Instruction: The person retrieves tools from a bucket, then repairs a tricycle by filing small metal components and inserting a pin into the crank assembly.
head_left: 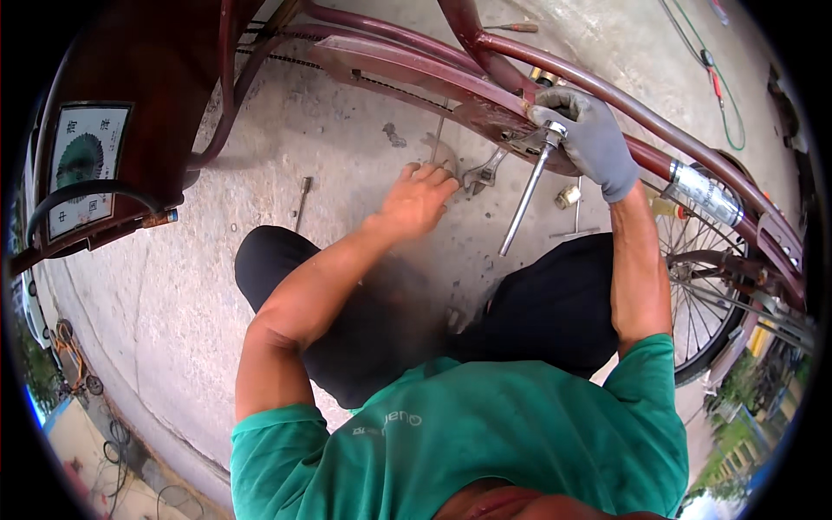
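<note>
My right hand (596, 143), in a grey glove, is closed round the head of a chrome socket wrench (529, 198) beside the bike's crank area. The wrench's bare handle slants down toward my knees. Behind it, the dark red chain guard (390, 71) covers part of the chain. My bare left hand (420, 201) is low over the concrete with fingers curled down, its fingertips hidden. A thin metal rod (438, 130) meets these fingers; what they grip, if anything, cannot be made out. Just right of them lies an adjustable wrench (485, 172).
A long socket tool (303, 201) lies left of my left forearm. Near my right knee are a T-handle wrench (575, 232) and a small metal part (568, 197). A screwdriver (516, 28) lies beyond the frame. A spoked wheel (698, 303) stands at right, a dark red box (143, 78) at left.
</note>
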A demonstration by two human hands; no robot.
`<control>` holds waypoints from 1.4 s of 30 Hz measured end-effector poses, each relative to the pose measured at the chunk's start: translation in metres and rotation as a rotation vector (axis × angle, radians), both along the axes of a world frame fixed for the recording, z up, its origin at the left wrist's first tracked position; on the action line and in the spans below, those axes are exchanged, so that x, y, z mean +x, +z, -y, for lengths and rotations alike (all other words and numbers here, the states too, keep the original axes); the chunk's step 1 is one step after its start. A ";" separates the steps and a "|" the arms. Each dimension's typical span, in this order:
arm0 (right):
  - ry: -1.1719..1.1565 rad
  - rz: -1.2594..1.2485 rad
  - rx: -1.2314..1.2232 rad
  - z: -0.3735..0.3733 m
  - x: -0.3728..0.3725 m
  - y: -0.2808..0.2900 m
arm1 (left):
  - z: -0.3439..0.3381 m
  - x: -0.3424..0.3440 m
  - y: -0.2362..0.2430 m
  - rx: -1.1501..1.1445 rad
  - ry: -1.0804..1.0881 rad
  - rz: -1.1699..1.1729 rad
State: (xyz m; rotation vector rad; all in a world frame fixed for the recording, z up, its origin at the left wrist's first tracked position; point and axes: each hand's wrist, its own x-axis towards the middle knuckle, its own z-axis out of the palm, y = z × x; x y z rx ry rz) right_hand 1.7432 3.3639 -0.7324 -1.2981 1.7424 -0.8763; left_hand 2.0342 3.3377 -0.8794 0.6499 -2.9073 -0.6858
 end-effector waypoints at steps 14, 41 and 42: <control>0.082 -0.116 -0.029 -0.001 -0.007 -0.005 | 0.015 0.006 0.016 0.296 0.160 0.489; 0.096 -0.102 -0.005 0.001 -0.001 0.005 | -0.061 0.010 -0.163 -0.038 0.067 0.782; 0.103 -0.107 0.011 0.001 -0.002 0.006 | -0.061 0.011 -0.165 -0.042 0.062 0.784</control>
